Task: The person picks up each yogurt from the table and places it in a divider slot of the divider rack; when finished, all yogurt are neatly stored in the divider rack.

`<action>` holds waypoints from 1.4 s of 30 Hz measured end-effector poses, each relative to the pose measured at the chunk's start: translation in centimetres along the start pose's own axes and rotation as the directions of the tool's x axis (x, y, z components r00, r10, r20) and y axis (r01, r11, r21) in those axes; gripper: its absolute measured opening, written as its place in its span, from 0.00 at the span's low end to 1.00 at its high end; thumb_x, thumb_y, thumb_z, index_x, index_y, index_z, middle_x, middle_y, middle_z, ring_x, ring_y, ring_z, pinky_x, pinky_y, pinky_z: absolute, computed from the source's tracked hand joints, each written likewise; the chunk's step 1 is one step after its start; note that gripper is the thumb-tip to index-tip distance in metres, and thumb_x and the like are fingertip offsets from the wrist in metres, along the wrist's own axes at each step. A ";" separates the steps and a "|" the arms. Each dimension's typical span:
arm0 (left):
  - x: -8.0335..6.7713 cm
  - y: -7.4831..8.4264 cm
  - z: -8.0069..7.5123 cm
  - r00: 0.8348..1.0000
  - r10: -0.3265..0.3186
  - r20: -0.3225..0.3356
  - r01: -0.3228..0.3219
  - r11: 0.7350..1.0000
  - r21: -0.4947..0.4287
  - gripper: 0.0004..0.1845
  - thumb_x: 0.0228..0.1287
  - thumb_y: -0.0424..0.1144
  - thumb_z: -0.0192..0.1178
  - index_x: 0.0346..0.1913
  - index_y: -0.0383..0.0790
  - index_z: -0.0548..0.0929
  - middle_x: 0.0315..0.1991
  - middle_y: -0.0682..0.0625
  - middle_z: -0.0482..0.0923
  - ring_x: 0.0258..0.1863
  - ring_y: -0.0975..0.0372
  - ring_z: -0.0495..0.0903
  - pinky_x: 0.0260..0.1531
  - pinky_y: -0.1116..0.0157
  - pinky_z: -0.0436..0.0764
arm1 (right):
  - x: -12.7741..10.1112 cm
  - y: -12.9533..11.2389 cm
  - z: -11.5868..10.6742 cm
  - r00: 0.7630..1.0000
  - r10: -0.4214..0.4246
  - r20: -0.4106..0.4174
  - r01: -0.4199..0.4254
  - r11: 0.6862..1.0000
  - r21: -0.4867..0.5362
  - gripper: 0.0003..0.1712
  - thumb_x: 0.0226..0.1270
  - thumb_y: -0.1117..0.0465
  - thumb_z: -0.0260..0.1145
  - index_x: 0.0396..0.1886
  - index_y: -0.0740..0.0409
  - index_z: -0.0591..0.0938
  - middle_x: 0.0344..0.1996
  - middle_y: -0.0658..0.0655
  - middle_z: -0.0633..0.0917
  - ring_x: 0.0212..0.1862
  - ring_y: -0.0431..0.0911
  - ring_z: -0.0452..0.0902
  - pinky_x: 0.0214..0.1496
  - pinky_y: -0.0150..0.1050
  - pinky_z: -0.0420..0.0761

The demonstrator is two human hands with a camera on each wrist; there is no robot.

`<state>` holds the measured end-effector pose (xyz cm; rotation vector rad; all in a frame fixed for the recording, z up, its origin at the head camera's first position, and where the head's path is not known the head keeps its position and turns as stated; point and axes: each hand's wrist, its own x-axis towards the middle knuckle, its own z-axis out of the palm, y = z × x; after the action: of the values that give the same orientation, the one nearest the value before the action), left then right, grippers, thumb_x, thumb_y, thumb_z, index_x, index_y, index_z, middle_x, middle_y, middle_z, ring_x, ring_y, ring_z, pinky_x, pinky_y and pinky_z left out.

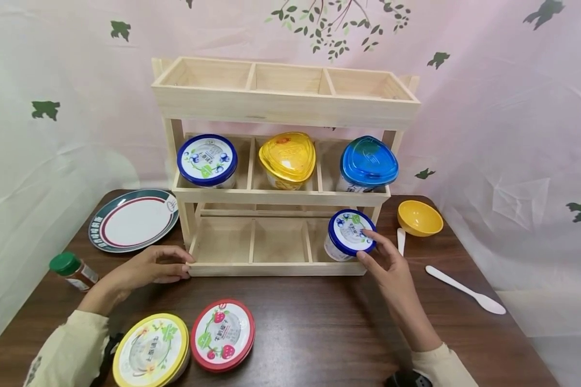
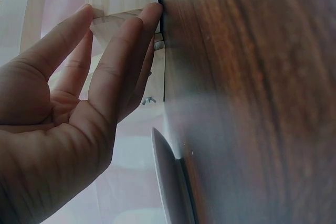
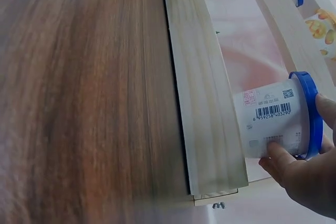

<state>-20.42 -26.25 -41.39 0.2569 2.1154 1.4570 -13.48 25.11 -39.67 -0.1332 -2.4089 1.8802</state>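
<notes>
Your right hand (image 1: 392, 269) holds the blue-lidded cup (image 1: 349, 234) at the right end of the rack's (image 1: 276, 269) bottom tier, tilted so the lid faces you. The fingers curl round the lid rim from the right and the thumb (image 3: 278, 156) presses the white wall near the barcode. The cup's base sits in or just over the right compartment; the pictures do not settle which.

Your left hand (image 1: 155, 264) lies with fingers straight, holding nothing. Its fingertips (image 2: 152, 11) touch the rack's lower left corner, apparently steadying it.

Handling, as a judgement: the cup looks like thin plastic with a snap-on lid. Expect it to be light, smooth and a little slippery, and the wall to flex if squeezed. Take it across the lid rim, which is the stiffest part, or low round the wall with thumb opposed. Do not lift by the lid edge alone, since it may pop off.

Three more cups occupy the middle tier. Two lidded tubs (image 1: 189, 344) lie on the tabletop (image 1: 319, 333) near you, with a plate (image 1: 133, 220), a yellow bowl (image 1: 419, 217) and a white spoon (image 1: 465, 290).
</notes>
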 end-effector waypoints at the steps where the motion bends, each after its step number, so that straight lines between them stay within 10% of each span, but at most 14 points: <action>1: 0.0 -0.1 0.0 1.000 0.000 0.002 0.000 1.000 0.001 0.14 0.83 0.33 0.60 0.62 0.29 0.83 0.57 0.40 0.80 0.53 0.55 0.85 0.51 0.58 0.89 | 0.1 0.1 0.0 1.000 -0.003 0.003 0.003 1.000 -0.003 0.32 0.84 0.51 0.68 0.81 0.50 0.72 0.83 0.56 0.65 0.77 0.55 0.64 0.59 0.20 0.75; 12: 0.0 0.0 0.0 1.000 0.021 0.010 -0.021 1.000 0.009 0.14 0.82 0.34 0.62 0.61 0.29 0.84 0.57 0.39 0.80 0.52 0.56 0.86 0.53 0.57 0.89 | 1.4 0.9 0.8 0.999 0.028 0.043 -0.026 0.998 -0.050 0.31 0.86 0.53 0.65 0.82 0.50 0.71 0.84 0.59 0.62 0.79 0.55 0.62 0.60 0.24 0.76; 22: -0.1 -0.4 0.0 1.000 0.008 0.008 -0.008 1.000 0.002 0.13 0.83 0.33 0.60 0.62 0.29 0.83 0.57 0.40 0.80 0.53 0.55 0.85 0.52 0.58 0.89 | 1.2 1.3 0.8 0.993 -0.044 0.107 0.064 0.978 -0.200 0.35 0.84 0.58 0.67 0.84 0.55 0.68 0.84 0.68 0.61 0.79 0.71 0.63 0.72 0.61 0.74; 30: 0.0 -0.2 0.1 1.000 0.004 0.003 -0.004 1.000 0.001 0.14 0.83 0.34 0.61 0.62 0.30 0.83 0.58 0.39 0.79 0.54 0.55 0.85 0.53 0.57 0.89 | -0.7 0.6 0.6 0.989 -0.149 -0.015 0.140 0.953 -0.268 0.31 0.83 0.61 0.68 0.80 0.60 0.72 0.80 0.70 0.67 0.75 0.68 0.71 0.71 0.53 0.75; 37: 0.2 -0.1 -0.1 1.000 0.009 0.018 -0.009 1.000 -0.013 0.14 0.81 0.31 0.62 0.62 0.28 0.83 0.55 0.39 0.81 0.52 0.56 0.86 0.53 0.58 0.89 | -2.6 0.0 0.9 0.935 -0.272 -0.227 0.215 0.945 -0.248 0.23 0.83 0.65 0.67 0.73 0.61 0.79 0.68 0.63 0.83 0.68 0.57 0.80 0.64 0.23 0.75; 42: 0.2 -0.1 -0.1 1.000 0.015 0.019 -0.015 1.000 -0.021 0.14 0.81 0.31 0.62 0.63 0.27 0.82 0.56 0.39 0.80 0.52 0.57 0.86 0.53 0.58 0.89 | -3.4 -1.1 1.8 0.921 -0.324 -0.218 0.281 0.937 -0.210 0.21 0.82 0.68 0.66 0.70 0.60 0.82 0.67 0.59 0.84 0.68 0.44 0.80 0.65 0.26 0.77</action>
<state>-20.67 -26.26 -41.51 0.2783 2.0862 1.4786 -10.34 22.72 -39.08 -0.0032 -2.2645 1.4267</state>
